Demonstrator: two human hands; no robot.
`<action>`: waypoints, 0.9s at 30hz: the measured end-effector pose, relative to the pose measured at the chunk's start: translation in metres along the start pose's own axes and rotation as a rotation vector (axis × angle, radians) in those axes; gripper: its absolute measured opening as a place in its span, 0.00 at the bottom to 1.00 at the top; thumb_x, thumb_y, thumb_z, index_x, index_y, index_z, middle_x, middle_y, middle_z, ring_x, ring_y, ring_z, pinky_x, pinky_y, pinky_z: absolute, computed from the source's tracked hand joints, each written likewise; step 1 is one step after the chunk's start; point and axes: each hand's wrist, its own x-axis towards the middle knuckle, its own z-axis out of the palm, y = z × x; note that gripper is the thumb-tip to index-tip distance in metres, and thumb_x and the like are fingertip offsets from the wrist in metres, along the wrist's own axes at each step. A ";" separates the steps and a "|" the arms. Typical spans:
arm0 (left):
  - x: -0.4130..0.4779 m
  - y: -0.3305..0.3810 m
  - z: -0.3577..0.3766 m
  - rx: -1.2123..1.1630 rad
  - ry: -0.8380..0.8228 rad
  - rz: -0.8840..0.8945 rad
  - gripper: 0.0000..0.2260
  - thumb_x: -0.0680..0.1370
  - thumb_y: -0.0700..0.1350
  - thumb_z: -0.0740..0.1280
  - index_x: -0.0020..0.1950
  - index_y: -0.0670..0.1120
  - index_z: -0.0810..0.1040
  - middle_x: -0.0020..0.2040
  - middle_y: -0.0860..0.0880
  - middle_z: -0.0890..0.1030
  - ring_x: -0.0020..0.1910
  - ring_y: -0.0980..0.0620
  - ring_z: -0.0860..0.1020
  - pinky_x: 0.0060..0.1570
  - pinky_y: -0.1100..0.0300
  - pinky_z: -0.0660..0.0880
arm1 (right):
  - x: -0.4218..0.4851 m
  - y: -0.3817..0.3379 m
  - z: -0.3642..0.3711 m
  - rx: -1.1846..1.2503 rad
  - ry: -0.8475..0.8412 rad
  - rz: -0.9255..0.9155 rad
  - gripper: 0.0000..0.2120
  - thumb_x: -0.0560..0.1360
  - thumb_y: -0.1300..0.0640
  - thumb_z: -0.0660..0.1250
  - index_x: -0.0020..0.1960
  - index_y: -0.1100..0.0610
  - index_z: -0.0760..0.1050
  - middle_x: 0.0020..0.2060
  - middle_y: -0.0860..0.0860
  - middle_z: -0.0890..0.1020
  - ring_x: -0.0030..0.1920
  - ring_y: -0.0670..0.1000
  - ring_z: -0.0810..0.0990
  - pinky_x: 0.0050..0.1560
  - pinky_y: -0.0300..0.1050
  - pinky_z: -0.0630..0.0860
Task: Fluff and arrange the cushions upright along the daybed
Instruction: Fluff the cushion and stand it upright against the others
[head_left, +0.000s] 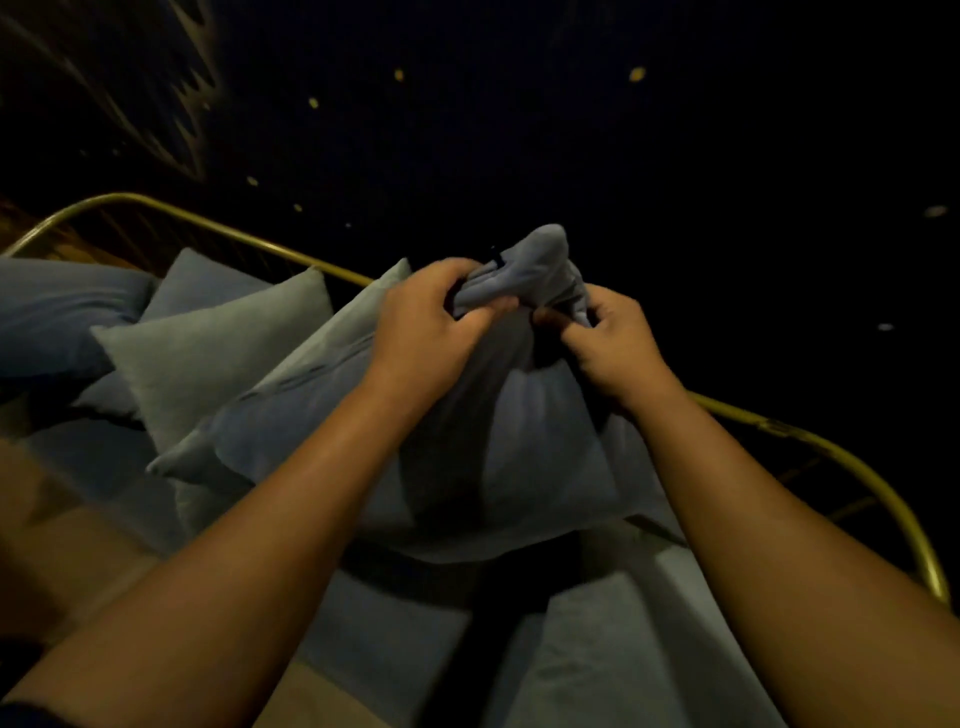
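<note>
Currently, at frame centre, the left hand (434, 317) and right hand (610, 338) both clench the bunched top of the blue cushion (498, 447): fluffing step. Next, seat it upright against the brass rail (291, 249).

Behind the brass rail (291, 249) of the daybed the room is too dark to make out; only a few small yellowish specks show there, too small to identify. The held cushion (519, 441) has its top corner bunched inside the left hand (431, 317) and right hand (618, 338), hiding the fingertips. Leftmost below the rail, a blue cushion (57, 317) is cut by the frame's edge.
</note>
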 end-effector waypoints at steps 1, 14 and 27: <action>0.005 0.013 0.006 -0.003 0.004 0.036 0.13 0.73 0.50 0.69 0.55 0.48 0.79 0.48 0.53 0.81 0.49 0.59 0.78 0.48 0.64 0.76 | -0.006 -0.003 -0.013 0.040 0.072 -0.009 0.07 0.75 0.58 0.68 0.49 0.62 0.79 0.42 0.55 0.83 0.43 0.47 0.80 0.44 0.44 0.79; -0.003 -0.012 0.121 -0.460 0.115 -0.637 0.38 0.69 0.67 0.64 0.74 0.57 0.54 0.76 0.47 0.57 0.72 0.43 0.63 0.68 0.41 0.66 | -0.052 -0.010 -0.190 0.347 0.534 -0.041 0.09 0.80 0.58 0.58 0.46 0.54 0.76 0.42 0.51 0.81 0.39 0.42 0.82 0.41 0.39 0.79; 0.023 -0.021 0.242 -0.945 -0.097 -1.064 0.20 0.75 0.61 0.63 0.54 0.47 0.79 0.54 0.46 0.82 0.56 0.44 0.79 0.43 0.51 0.76 | -0.087 0.089 -0.269 0.143 0.785 0.132 0.08 0.80 0.48 0.59 0.51 0.45 0.77 0.45 0.44 0.82 0.47 0.45 0.82 0.48 0.46 0.81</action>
